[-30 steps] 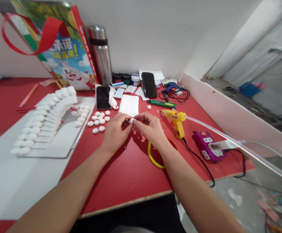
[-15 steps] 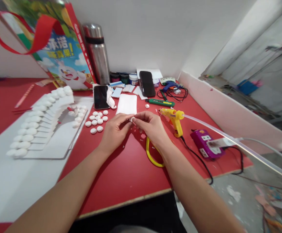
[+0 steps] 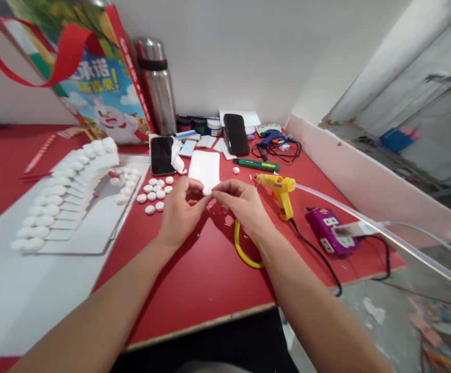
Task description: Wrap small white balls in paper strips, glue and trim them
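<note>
Between my hands is a small white rounded disc, raised just over the red table. My left hand pinches it between thumb and fingers from the left. From the right, my right hand grips its edge with thumb and forefinger. Several similar white discs lie on the table left of my left hand. A sheet of white paper lies just beyond my fingertips. A yellow loop passes partly under my right wrist. Right of that hand lies a yellow hot glue gun with a long clear glue stick.
At left, a stepped white model edged with white discs stands on a white board. A green utility knife, two phones and a steel flask lie or stand behind. A purple power block sits at right.
The white disc has turned and shows more of its face between my fingertips. My left fingers have shifted slightly; the right hand is almost where it was.
</note>
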Action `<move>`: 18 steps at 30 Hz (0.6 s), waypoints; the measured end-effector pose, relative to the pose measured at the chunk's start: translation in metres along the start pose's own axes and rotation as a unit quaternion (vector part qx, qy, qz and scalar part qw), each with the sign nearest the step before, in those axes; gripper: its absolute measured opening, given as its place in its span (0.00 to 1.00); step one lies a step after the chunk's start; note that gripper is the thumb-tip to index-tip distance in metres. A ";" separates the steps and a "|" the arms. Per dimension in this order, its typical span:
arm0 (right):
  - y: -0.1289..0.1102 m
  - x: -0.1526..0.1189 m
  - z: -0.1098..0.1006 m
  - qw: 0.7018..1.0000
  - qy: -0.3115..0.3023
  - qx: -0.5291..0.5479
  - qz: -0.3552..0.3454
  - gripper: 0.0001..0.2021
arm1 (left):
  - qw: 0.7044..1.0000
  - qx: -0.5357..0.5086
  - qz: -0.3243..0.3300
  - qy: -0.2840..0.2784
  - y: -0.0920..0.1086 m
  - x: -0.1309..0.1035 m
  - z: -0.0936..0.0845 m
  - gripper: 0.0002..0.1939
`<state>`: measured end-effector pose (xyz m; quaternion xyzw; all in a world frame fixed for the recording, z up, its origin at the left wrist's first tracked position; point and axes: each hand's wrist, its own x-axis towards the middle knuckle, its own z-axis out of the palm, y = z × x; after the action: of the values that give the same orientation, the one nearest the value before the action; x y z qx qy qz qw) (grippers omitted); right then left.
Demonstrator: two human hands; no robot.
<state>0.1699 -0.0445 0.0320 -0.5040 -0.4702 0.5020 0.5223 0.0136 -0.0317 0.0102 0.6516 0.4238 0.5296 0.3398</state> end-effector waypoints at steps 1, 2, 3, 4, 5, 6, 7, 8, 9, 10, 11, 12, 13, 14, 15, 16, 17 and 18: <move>0.000 0.000 0.000 1.000 0.001 -0.006 -0.003 0.08 | 1.000 0.001 0.003 0.001 -0.001 0.000 0.000 0.13; 0.000 0.000 0.000 1.000 0.002 -0.013 -0.004 0.07 | 1.000 0.001 0.003 0.000 -0.001 0.000 0.000 0.14; 0.001 0.001 0.001 1.000 0.004 -0.021 -0.004 0.07 | 1.000 0.000 0.001 -0.002 -0.002 0.000 0.001 0.14; 0.002 0.001 0.001 1.000 0.006 -0.027 -0.004 0.07 | 1.000 -0.003 -0.003 -0.006 -0.002 0.000 0.001 0.13; 0.002 0.001 0.001 0.999 0.007 -0.032 -0.005 0.07 | 1.000 -0.007 -0.007 -0.012 -0.003 0.000 0.001 0.13; 0.004 0.002 0.001 0.999 0.009 -0.038 -0.005 0.07 | 1.000 -0.010 -0.011 -0.018 -0.003 0.000 0.001 0.13; 0.004 0.002 0.000 0.999 0.011 -0.045 -0.006 0.07 | 1.000 -0.010 -0.012 -0.026 -0.002 0.000 0.001 0.12; 0.005 0.003 0.000 0.999 0.012 -0.051 -0.006 0.07 | 0.999 -0.003 -0.007 -0.036 -0.002 0.000 0.001 0.13; 0.005 0.003 0.000 0.998 0.014 -0.058 -0.008 0.07 | 0.999 0.010 0.006 -0.048 -0.001 0.000 0.000 0.13; 0.005 0.003 -0.001 0.998 0.016 -0.064 -0.009 0.07 | 0.997 0.029 0.023 -0.061 -0.001 0.000 0.000 0.14; 0.005 0.003 -0.001 0.997 0.019 -0.069 -0.010 0.07 | 0.995 0.048 0.043 -0.073 0.000 0.000 -0.001 0.15; 0.004 0.003 -0.002 0.997 0.023 -0.075 -0.010 0.06 | 0.993 0.064 0.061 -0.083 0.001 0.000 -0.002 0.15; 0.004 0.003 -0.002 0.996 0.027 -0.082 -0.008 0.06 | 0.991 0.075 0.074 -0.089 0.001 0.001 -0.003 0.14; 0.004 0.002 -0.002 0.996 0.029 -0.089 -0.005 0.06 | 0.989 0.078 0.082 -0.090 0.001 0.001 -0.003 0.14; 0.003 0.002 -0.002 0.995 0.029 -0.097 -0.001 0.06 | 0.989 0.077 0.085 -0.089 0.001 0.001 -0.003 0.14; 0.004 0.002 -0.002 0.994 0.026 -0.107 0.002 0.06 | 0.990 0.074 0.085 -0.086 0.001 0.001 -0.004 0.14; 0.004 0.002 -0.002 0.993 0.022 -0.117 0.003 0.07 | 0.990 0.072 0.085 -0.084 0.000 0.001 -0.003 0.14; 0.005 0.002 -0.003 0.992 0.019 -0.127 0.003 0.07 | 0.991 0.071 0.083 -0.082 -0.001 0.001 -0.003 0.14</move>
<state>0.1723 -0.0423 0.0273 -0.5771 -0.5186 0.4301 0.4615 0.0104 -0.0302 0.0107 0.7481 0.3757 0.4693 0.2809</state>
